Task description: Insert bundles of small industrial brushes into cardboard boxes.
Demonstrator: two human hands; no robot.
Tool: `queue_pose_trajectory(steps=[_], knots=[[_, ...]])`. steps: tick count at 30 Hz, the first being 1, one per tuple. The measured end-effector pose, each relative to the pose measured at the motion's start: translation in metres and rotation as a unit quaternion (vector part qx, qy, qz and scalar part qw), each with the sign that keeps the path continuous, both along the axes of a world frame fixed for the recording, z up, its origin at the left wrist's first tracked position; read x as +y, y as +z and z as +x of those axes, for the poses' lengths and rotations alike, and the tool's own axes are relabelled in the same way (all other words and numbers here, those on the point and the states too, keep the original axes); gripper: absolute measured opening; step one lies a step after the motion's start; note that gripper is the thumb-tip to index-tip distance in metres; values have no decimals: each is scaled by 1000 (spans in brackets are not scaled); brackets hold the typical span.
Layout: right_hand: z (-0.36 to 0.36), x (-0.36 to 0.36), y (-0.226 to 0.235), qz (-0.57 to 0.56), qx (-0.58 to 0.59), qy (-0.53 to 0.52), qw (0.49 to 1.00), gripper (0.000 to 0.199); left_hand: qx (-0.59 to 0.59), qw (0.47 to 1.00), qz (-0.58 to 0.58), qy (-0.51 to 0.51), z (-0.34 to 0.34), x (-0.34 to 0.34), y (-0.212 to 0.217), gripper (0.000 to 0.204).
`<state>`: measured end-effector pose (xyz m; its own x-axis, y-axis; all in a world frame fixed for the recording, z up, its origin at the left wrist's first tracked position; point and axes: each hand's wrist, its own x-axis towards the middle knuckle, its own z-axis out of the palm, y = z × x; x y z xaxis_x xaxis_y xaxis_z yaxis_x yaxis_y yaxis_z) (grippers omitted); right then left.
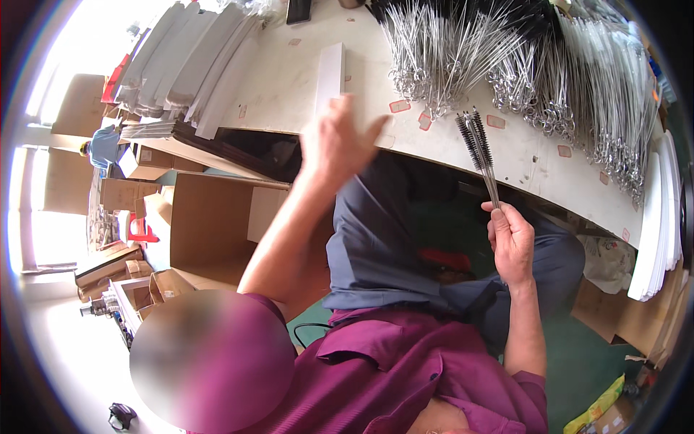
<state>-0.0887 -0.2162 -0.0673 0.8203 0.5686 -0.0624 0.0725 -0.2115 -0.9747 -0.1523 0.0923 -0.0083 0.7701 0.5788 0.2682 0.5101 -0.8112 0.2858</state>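
Note:
My right hand (512,242) pinches a small bunch of thin cleaning brushes (477,145) by their wire stems. Their black bristle ends point up and away, toward the table's near edge. My left hand (335,141) is over the near edge of the table, slightly smeared by motion, with its thumb spread away from the fingers. Just beyond its fingers lies a long, narrow white box (330,72), whose near end the hand hides. Whether the fingertips touch that box, I cannot tell.
Large bundles of wire-stemmed brushes (448,61) with looped ends cover the table's (289,79) far right side. Flat white cartons (195,61) are stacked at the far left. A large open cardboard box (210,224) stands left of my legs. More white cartons (656,217) lean at the right edge.

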Motion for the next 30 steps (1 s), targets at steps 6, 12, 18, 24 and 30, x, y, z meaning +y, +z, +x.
queue_pose_trajectory(steps=[6, 12, 18, 24, 30], knots=[[-5, 10, -5, 14, 34, 36, 999, 28, 165, 983, -11, 76, -30, 42, -19, 89], [-8, 7, -6, -19, 55, 48, 997, 30, 95, 974, -188, 87, -57, 72, -23, 47], [-17, 8, 4, -2, 85, 83, 993, 31, -273, 724, -634, 6, -50, 56, -6, 47], [-33, 8, 21, 7, 129, 159, 979, 31, -396, 580, -711, -35, -25, 48, -28, 40], [-44, 9, 19, -2, 115, 183, 976, 28, -449, 525, -721, -57, -8, 17, -30, 39]])
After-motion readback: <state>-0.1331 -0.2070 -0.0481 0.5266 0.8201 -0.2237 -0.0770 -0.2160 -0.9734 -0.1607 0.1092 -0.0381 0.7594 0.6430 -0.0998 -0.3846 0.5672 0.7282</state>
